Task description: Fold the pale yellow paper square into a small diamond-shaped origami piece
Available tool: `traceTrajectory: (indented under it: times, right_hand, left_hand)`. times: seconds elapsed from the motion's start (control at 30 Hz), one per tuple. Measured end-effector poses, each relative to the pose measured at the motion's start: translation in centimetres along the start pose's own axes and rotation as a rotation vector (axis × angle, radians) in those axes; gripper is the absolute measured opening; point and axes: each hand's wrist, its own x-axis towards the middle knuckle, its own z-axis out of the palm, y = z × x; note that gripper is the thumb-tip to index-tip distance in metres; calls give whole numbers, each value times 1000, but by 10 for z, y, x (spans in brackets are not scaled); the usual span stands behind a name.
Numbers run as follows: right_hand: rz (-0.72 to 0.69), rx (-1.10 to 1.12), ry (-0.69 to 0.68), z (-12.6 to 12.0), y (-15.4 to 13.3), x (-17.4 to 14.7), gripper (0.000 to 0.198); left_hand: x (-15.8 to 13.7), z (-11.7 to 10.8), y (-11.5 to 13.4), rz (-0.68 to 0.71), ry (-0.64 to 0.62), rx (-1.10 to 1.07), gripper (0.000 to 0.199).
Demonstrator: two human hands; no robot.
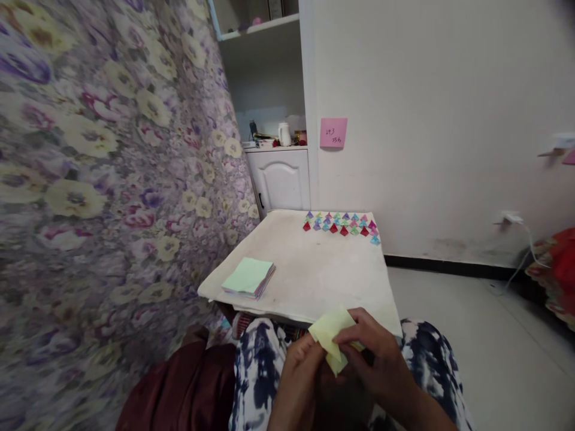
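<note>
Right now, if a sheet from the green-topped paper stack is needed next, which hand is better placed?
Probably the left hand: it is nearer the green-topped paper stack than the right hand, though both hold the folded yellow paper.

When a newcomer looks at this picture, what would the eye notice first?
Probably the purple and cream flowered surface filling the left side. Next, small colourful folded papers in rows at the far right of the pale rectangular table, then the pale yellow folded paper in the left hand and right hand.
</note>
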Motion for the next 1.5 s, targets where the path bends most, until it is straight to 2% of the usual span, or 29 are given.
traceTrajectory:
  times: [0.1, 0.2, 0.37, 0.47, 0.57, 0.63, 0.73, 0.83, 0.97, 1.17, 1.37, 1.5]
  right_hand:
    - [-5, -11, -31, -2, -1, 1, 20]
    - [-12, -25, -64, -3, -1, 2, 21]
    - [11, -26, -82, -2, 2, 0, 20]
    - [129, 89, -8, -1, 4, -3, 18]
    - [324, 310, 96, -1, 8, -5, 31]
    - [432, 428, 94, 1, 10, -5, 38]
    - [505, 508, 68, 5, 9, -4, 41]
    - [536, 521, 86, 9, 1, -1, 38]
    - [564, 489, 81, 9, -9, 2, 32]
    - [536, 514, 39, -2, 3, 3, 20]
    - [596, 494, 2, -12, 10, 2, 29]
    - [664, 604, 22, -11, 11, 2, 29]
  left_hand:
    - [0, -4, 4, -45, -71, -146, 33]
    - [0, -7, 6, -71, -81, -237, 41]
    - [1, -6, 2, -3, 11, -49, 40]
    - [5, -6, -2, -5, 8, 31, 43]
    - [8, -9, -3, -11, 12, 120, 44]
    - [9, -11, -3, 8, 33, 175, 42]
    - [8, -11, -3, 49, 39, 209, 39]
    - [7, -7, -4, 62, 46, 187, 36]
    - [7, -1, -5, 52, 117, 108, 33]
    - [7, 1, -6, -7, 116, 20, 41]
    - [4, 8, -2, 41, 69, -37, 39]
    - [4, 9, -1, 46, 53, 2, 40]
